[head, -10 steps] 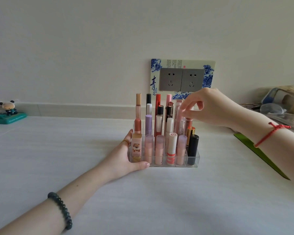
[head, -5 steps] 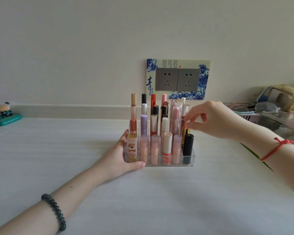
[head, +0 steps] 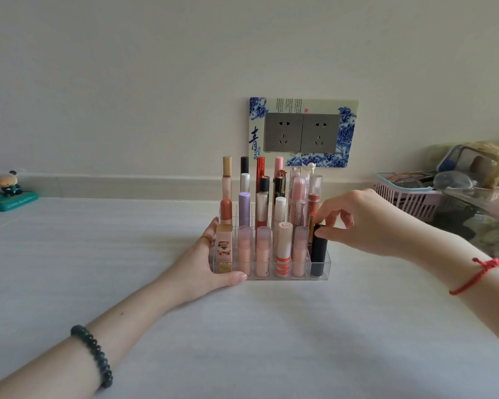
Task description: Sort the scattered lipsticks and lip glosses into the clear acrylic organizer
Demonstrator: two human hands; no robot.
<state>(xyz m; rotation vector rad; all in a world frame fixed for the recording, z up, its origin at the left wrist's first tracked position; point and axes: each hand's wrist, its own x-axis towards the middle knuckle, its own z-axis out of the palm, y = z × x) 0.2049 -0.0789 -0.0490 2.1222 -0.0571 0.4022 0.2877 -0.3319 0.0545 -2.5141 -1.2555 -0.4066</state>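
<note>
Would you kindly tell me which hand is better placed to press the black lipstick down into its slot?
Right, probably. The right hand pinches the top of the black lipstick in the front-right slot of the organizer; the left hand holds its front-left corner, steadying it.

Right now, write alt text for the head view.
A clear acrylic organizer on a white table holds rows of upright lipsticks and lip glosses. The left hand grips its front left corner; the right hand pinches the top of a black lipstick in the front right slot.
</note>
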